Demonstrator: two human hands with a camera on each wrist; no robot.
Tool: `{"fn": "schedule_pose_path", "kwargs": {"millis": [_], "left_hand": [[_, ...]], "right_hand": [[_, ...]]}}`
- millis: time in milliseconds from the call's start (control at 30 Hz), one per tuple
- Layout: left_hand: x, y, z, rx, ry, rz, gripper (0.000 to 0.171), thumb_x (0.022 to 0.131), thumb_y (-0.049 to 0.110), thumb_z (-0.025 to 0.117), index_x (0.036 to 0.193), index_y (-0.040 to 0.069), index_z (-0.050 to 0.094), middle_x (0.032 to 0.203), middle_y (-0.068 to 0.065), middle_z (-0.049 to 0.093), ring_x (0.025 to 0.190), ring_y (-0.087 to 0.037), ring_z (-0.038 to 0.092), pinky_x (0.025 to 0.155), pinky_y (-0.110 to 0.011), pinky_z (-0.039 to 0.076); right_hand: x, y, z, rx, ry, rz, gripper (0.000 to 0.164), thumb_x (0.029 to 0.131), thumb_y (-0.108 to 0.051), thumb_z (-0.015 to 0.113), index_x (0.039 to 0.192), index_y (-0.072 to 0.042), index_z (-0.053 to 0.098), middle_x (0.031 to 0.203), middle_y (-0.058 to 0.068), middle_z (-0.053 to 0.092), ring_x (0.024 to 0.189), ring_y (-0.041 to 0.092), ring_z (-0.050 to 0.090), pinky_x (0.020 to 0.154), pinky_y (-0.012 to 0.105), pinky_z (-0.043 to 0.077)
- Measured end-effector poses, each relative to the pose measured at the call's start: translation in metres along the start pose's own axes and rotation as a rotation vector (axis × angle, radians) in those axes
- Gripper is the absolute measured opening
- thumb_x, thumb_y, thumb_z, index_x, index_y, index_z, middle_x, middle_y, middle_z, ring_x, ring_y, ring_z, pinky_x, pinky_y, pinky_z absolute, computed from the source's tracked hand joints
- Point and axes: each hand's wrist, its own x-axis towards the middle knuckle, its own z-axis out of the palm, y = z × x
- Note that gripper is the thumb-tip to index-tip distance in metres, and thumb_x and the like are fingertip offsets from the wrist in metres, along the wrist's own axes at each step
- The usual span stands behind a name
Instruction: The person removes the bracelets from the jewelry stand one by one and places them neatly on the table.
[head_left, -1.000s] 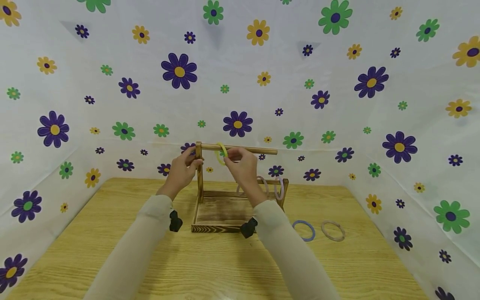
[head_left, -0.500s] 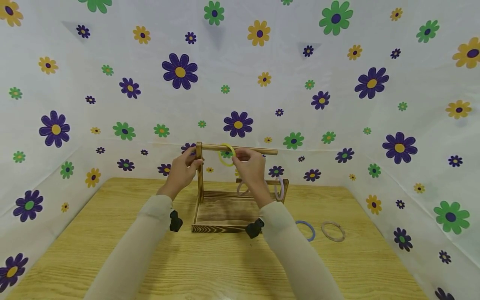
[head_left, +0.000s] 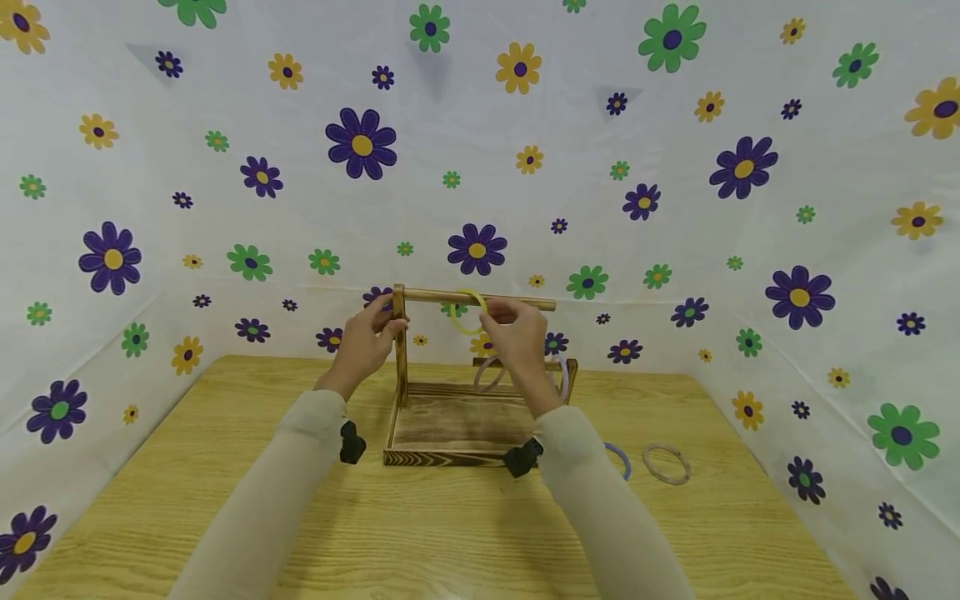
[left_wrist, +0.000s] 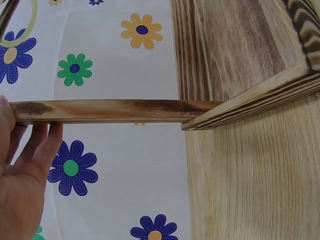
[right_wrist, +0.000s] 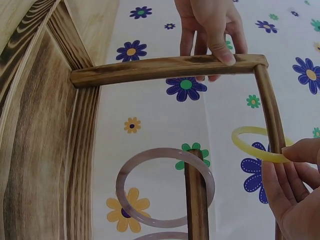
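Around the upper rod (head_left: 517, 301) of a wooden bangle stand (head_left: 401, 358) hangs a yellow bangle (head_left: 453, 321). My right hand (head_left: 516, 335) pinches the bangle's near right side between thumb and fingers, seen closely in the right wrist view (right_wrist: 295, 192). The left hand (head_left: 362, 346) holds the top of the stand's left upright, thumb on one side and fingers on the other, as the right wrist view shows. On the shorter lower rod (right_wrist: 196, 200) hang pale mauve bangles (right_wrist: 127, 172), partly behind my right hand in the head view.
A blue bangle (head_left: 621, 462), partly covered by the right sleeve, lies on the table (head_left: 420, 533) right of the stand. Farther right lies a brownish bangle (head_left: 666, 463). The stand has a shallow tray base (head_left: 450, 421). Flower-printed cloth (head_left: 300, 217) encloses the table's back and sides.
My right hand has moved the yellow bangle to the right along the upper rod, away from the left upright. The left hand stays on the upright.
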Motion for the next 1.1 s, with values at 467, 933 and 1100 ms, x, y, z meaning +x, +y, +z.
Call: {"fn": "schedule_pose_path", "kwargs": {"millis": [467, 933, 1100], "left_hand": [[-0.001, -0.001, 0.0, 0.008, 0.006, 0.004, 0.058, 0.108, 0.023, 0.055, 0.159, 0.003, 0.036, 0.131, -0.022, 0.07, 0.127, -0.04, 0.065, 0.108, -0.055, 0.053], [0.001, -0.003, 0.001, -0.021, 0.005, 0.003, 0.055, 0.108, 0.023, 0.054, 0.158, 0.005, 0.039, 0.132, -0.022, 0.07, 0.128, -0.039, 0.065, 0.107, -0.053, 0.053], [0.001, -0.004, 0.001, -0.014, 0.004, -0.001, 0.056, 0.109, 0.023, 0.054, 0.159, 0.004, 0.038, 0.133, -0.022, 0.069, 0.127, -0.039, 0.065, 0.107, -0.054, 0.053]], "right_hand": [[0.003, 0.007, -0.019, -0.031, 0.03, 0.028, 0.02, 0.088, -0.004, 0.078, 0.108, 0.001, 0.079, 0.099, 0.021, 0.078, 0.088, 0.033, 0.076, 0.077, 0.031, 0.063], [0.003, 0.017, -0.046, -0.05, 0.054, 0.03, 0.018, 0.09, -0.009, 0.078, 0.105, 0.001, 0.079, 0.099, 0.021, 0.078, 0.087, 0.03, 0.076, 0.075, 0.022, 0.06], [0.003, 0.02, -0.056, -0.056, 0.07, 0.044, 0.019, 0.09, -0.009, 0.077, 0.106, 0.001, 0.079, 0.1, 0.021, 0.078, 0.083, 0.024, 0.075, 0.066, 0.01, 0.054]]}}
